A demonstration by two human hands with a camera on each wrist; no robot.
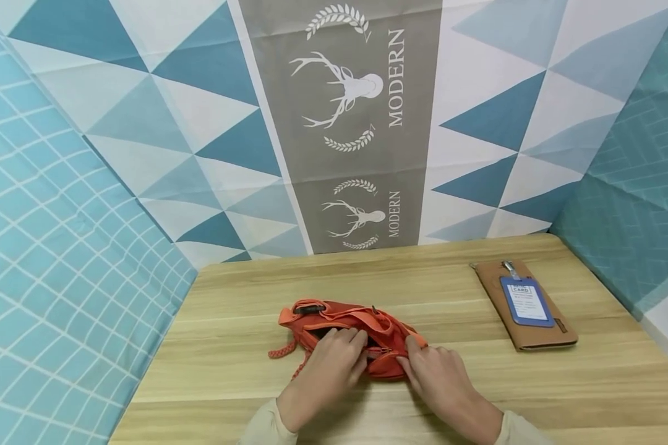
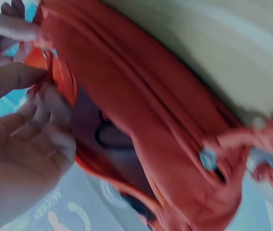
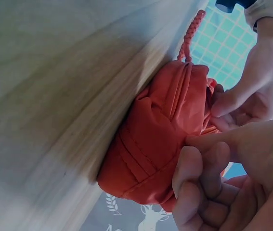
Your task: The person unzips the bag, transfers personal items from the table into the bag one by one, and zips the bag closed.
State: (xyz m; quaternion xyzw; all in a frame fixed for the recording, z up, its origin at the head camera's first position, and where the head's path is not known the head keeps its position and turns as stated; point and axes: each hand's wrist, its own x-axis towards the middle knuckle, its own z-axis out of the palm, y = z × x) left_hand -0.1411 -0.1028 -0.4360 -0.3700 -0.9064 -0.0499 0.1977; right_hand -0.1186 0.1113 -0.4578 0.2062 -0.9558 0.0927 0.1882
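An orange-red fabric bag (image 1: 386,364) lies on the wooden table, its zipped mouth gaping. My left hand (image 1: 334,358) is at that opening; in the left wrist view its thumb and fingers pinch a small red zipper pull (image 2: 44,79). Inside the mouth shows a dark lining with a thin black cord (image 2: 108,139). With my right hand (image 1: 436,377) I grip the right end of the bag, thumb against its near side in the right wrist view. Braided red cords (image 1: 282,352) hang from the left end, near a black buckle (image 1: 310,309).
On the right of the wooden table (image 1: 228,371) lies a tan wallet (image 1: 540,338), with a blue card holder (image 1: 526,303) and its metal clip on top. Patterned wall covering stands behind the table, with blue tiled panels on both sides.
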